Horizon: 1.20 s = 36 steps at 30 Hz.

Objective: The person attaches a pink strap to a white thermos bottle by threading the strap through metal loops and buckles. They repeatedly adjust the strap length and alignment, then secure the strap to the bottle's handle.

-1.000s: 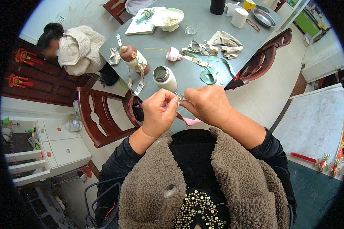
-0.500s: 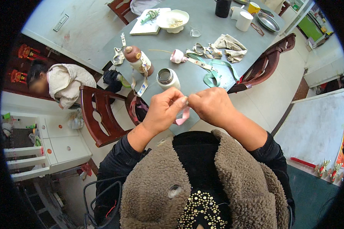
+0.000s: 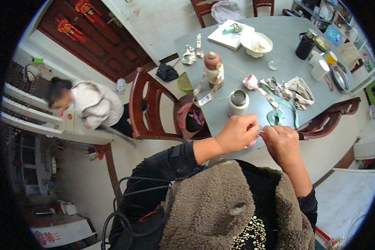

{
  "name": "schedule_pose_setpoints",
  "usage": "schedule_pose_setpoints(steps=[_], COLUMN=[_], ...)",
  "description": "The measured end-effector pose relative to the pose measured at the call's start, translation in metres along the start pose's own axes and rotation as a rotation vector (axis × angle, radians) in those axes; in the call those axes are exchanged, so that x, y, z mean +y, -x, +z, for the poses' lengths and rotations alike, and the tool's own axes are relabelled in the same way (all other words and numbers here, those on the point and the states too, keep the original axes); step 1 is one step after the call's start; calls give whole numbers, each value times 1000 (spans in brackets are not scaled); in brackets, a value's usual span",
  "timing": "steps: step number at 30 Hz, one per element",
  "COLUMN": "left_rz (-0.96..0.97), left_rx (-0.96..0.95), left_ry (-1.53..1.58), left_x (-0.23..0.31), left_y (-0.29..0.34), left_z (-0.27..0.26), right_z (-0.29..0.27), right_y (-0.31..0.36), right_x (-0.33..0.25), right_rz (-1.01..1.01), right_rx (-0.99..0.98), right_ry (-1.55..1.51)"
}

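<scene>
At the near edge of the grey table [image 3: 221, 121], my left hand [image 3: 237, 134] and my right hand [image 3: 282, 143] are closed, fingertips almost meeting. Both pinch a pink strap [image 3: 251, 144], most of it hidden by my left hand. A small shiny bit shows between the fingertips, too small to make out. Just beyond my left hand stands an open white thermos bottle [image 3: 238, 104] with a steel mouth. Past it lies a pink and white cup-shaped lid [image 3: 250, 82]. A green strap [image 3: 275, 118] and a patterned strap [image 3: 271, 98] lie beyond my right hand.
A brown and cream bottle [image 3: 213, 68] with a strap stands left of the thermos. Farther back are a white bowl [image 3: 257, 45], a crumpled cloth [image 3: 301, 92], white cups [image 3: 320, 70] and a black flask [image 3: 305, 46]. Wooden chairs [image 3: 148, 108] flank the table; a person [image 3: 98, 102] is at the left.
The view has swung left, so the table and my hands sit farther right. Less of the pink strap shows. The person at the left has moved relative to the door and the white furniture.
</scene>
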<state>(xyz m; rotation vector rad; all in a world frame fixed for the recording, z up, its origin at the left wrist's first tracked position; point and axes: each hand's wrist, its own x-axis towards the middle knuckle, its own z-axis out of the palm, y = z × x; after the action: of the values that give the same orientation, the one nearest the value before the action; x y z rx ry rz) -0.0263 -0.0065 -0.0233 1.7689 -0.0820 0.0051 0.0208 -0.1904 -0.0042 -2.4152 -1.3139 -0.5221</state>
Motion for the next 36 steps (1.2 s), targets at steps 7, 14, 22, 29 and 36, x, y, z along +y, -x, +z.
schedule_pose_setpoints(steps=[7,14,22,29,36], left_rz=[17,11,-76,175,258], left_rx=[110,44,-178,-4,124], left_ry=[60,224,289,-111,-288], left_x=[-15,-19,-14,-9,5], left_y=[11,16,16,22,25], left_z=[12,10,-8,-8,-4], right_z=[14,15,-3,-7,-5], right_y=[8,13,18,18,18], right_x=[1,-1,6,1,-5], right_rz=[96,180,241,307,324], right_rx=[55,74,97,80,17], right_ry=[-183,-311,-248,-364,-315])
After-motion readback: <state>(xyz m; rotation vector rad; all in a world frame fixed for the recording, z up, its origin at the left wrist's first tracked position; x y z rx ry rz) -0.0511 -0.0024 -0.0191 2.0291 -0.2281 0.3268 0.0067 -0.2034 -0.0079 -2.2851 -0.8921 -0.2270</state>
